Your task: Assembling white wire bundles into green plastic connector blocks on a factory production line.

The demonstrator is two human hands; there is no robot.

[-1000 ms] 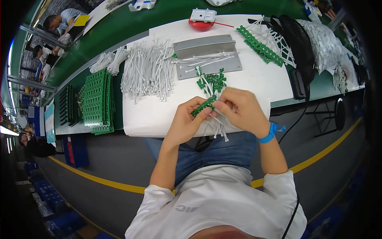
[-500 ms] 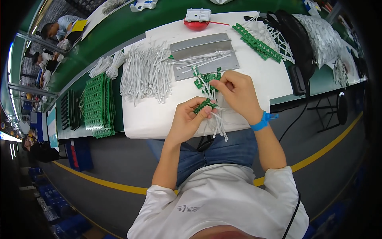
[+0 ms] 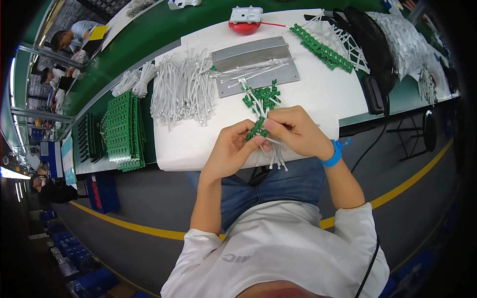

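Above the near edge of the paper-covered table, my left hand (image 3: 229,150) is closed around a small green circuit-board strip (image 3: 257,128), with thumb and fingers gripping its lower end. My right hand (image 3: 296,130) pinches the upper end of the same strip, fingertips close to my left ones. Thin white leads (image 3: 276,158) hang down below both hands; where they join the strip is hidden by my fingers. Just beyond lies a small pile of green board pieces (image 3: 267,98) with white leads across it.
A grey metal plate (image 3: 233,88) with a raised back holds several white leads. Left are a heap of white leads (image 3: 174,94) and stacked green board panels (image 3: 119,126). Far right lie long green strips (image 3: 318,49) and a black bag (image 3: 365,44). A red round object (image 3: 243,28) sits at the back.
My right hand has come down and nearer from the pile of green pieces to the strip in my left hand. It now pinches the strip's upper end.
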